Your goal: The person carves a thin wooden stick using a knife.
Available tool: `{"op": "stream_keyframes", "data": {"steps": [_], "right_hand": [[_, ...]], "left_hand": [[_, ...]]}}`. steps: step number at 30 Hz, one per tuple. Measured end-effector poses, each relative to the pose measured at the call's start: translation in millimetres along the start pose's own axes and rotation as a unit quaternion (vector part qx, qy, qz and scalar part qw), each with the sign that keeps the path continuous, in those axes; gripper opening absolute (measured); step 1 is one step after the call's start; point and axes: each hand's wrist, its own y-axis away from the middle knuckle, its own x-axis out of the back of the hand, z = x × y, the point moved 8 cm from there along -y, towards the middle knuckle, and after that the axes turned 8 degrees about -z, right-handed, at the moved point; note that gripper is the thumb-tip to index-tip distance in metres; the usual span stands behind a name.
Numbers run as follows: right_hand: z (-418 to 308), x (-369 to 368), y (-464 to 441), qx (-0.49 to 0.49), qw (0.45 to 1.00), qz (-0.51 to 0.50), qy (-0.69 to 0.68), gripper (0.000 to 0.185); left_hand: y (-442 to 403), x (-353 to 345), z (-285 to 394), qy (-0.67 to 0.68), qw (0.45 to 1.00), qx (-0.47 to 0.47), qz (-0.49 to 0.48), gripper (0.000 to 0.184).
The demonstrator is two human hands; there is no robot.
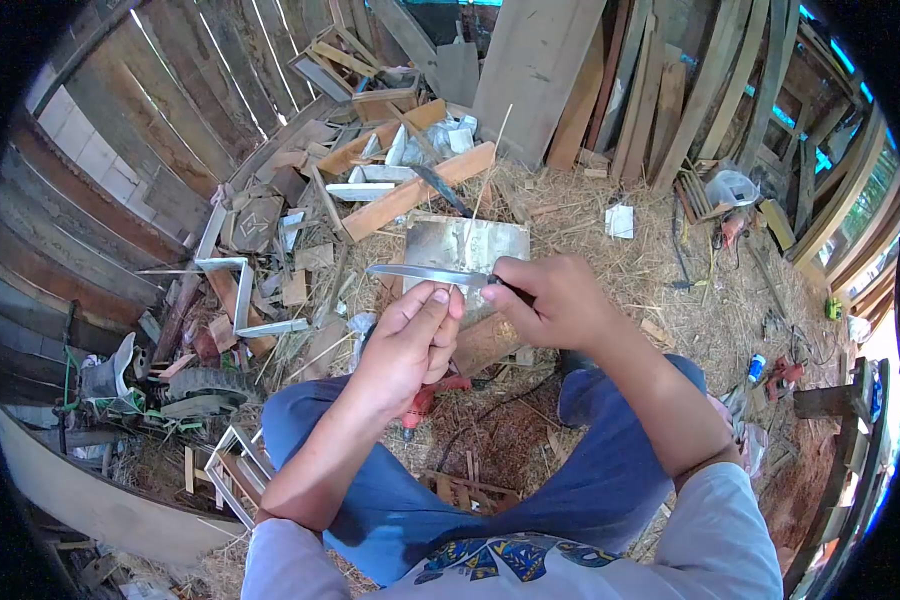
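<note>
In the head view, my right hand (550, 300) is wrapped round the dark handle of a knife (425, 273), whose blade points left. Just below the blade, my left hand (415, 340) pinches a thin light strip (482, 180) that rises past the blade toward the top. The blade lies across the strip close to my left fingertips. Behind both hands is a worn, flat board (500, 240). The part of the strip inside my left fingers is hidden.
Wood offcuts (400, 205) are heaped at the upper left. Long planks (540, 80) lean at the back. A red power tool (420, 405) lies between my legs. A blue can (756, 368) lies at the right, and a wheel (205, 388) is at the left.
</note>
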Motion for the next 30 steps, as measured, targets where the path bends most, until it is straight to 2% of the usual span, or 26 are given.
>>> {"op": "stream_keyframes", "data": {"steps": [6, 9, 11, 17, 21, 23, 24, 26, 27, 30], "right_hand": [[-1, 0, 2, -0.030, 0.999, -0.009, 0.033, 0.028], [0, 5, 5, -0.025, 0.998, 0.037, 0.039, 0.027], [0, -4, 4, -0.040, 0.999, -0.009, 0.034, 0.028], [2, -5, 3, -0.017, 0.997, 0.031, 0.072, 0.031], [12, 3, 2, -0.019, 0.996, 0.020, 0.081, 0.031], [48, 21, 0, -0.110, 0.986, 0.079, 0.100, 0.034], [45, 21, 3, -0.111, 0.985, 0.080, 0.104, 0.034], [22, 1, 6, -0.040, 0.998, 0.009, 0.043, 0.030], [5, 0, 7, -0.011, 0.997, 0.042, 0.057, 0.029], [18, -2, 3, -0.037, 0.998, 0.011, 0.057, 0.029]], "left_hand": [[-3, 6, -3, -0.060, 0.997, -0.008, 0.043, 0.024], [-4, 5, 0, -0.112, 0.991, -0.041, 0.059, 0.024], [-5, 12, -2, -0.149, 0.982, -0.062, 0.095, 0.024], [-6, 12, -4, -0.137, 0.981, -0.059, 0.122, 0.023], [-5, 10, -4, -0.137, 0.983, -0.068, 0.103, 0.023], [-7, 5, -8, -0.114, 0.989, -0.062, 0.069, 0.020], [-7, 3, -9, -0.114, 0.989, -0.064, 0.066, 0.020], [-6, 1, -6, -0.156, 0.983, -0.073, 0.070, 0.020], [-8, 1, -6, -0.158, 0.982, -0.074, 0.070, 0.020], [-6, 5, -7, -0.159, 0.981, -0.081, 0.076, 0.021]]}}
